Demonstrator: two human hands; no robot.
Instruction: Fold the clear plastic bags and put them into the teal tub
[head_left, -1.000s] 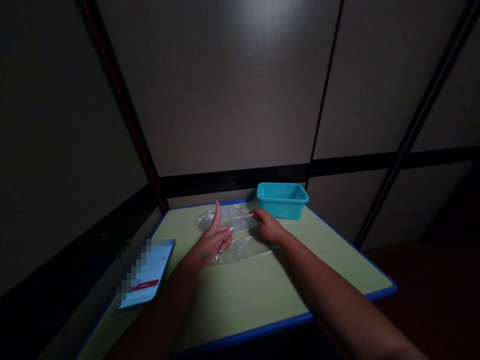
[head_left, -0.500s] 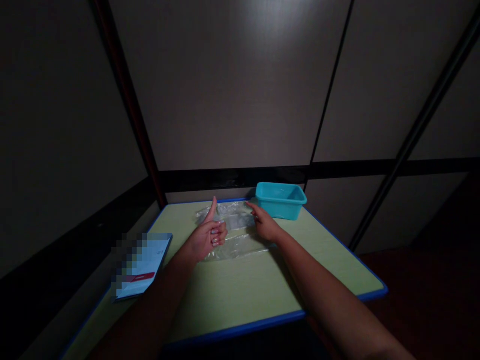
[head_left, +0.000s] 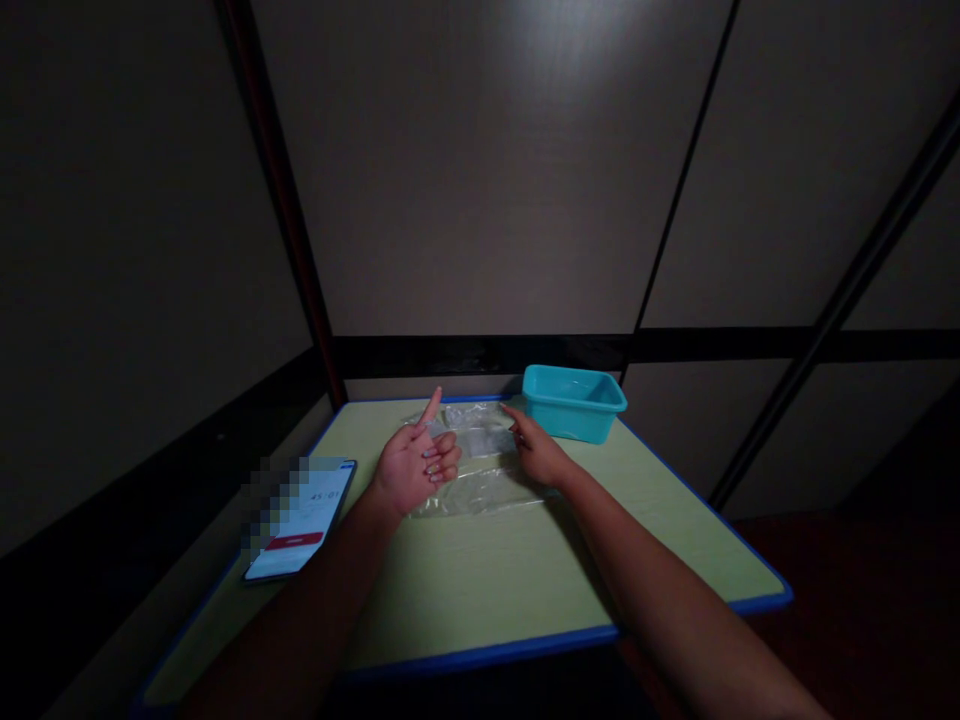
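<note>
My left hand (head_left: 416,465) is palm up over the left part of a clear plastic bag (head_left: 480,490). Its index finger stretches forward, and the other fingers are loosely curled with nothing in them. My right hand (head_left: 541,450) is at the right side of the bag, back upward, with its index finger pointing toward the bag's far edge. The remaining right fingers bend underneath and are partly hidden; I see nothing held there. The bag is spread flat and somewhat wrinkled on the table (head_left: 480,590).
A turquoise plastic basket (head_left: 576,412) stands at the table's far right corner, just beyond my right hand. On the left edge rests a lit tablet or phone (head_left: 304,525) with a red bar on its screen. Dark panels rise behind the table.
My left hand has turned its palm further up, and its curled fingers have loosened. My right hand keeps nearly the same pose. The whole view has shifted slightly.
</note>
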